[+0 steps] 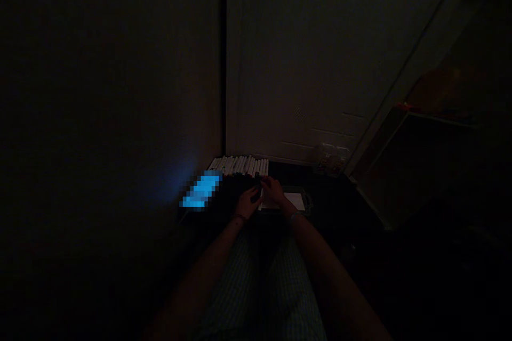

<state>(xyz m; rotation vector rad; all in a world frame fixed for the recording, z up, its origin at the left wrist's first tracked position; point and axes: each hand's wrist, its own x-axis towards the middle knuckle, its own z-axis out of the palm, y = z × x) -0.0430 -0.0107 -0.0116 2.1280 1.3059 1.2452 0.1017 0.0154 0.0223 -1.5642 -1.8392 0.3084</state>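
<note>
Both hands are close together over the front part of a dark tabletop, in very low light. My left hand is closed with curled fingers at the left end of a clear-edged tray or board. Just beyond and to the right, my right hand reaches over it, its fingers pinched together. What lies between the fingertips is too dark to name. A white sheet lies on the tray, partly covered by my right hand. A slim pale strip shows between the hands; whether it is held, I cannot tell.
A row of slim white pens or markers lies along the wall behind my hands. A bright blue, pixelated screen stands at left. Two clear packages stand at the back right. A shelf or cabinet is further right.
</note>
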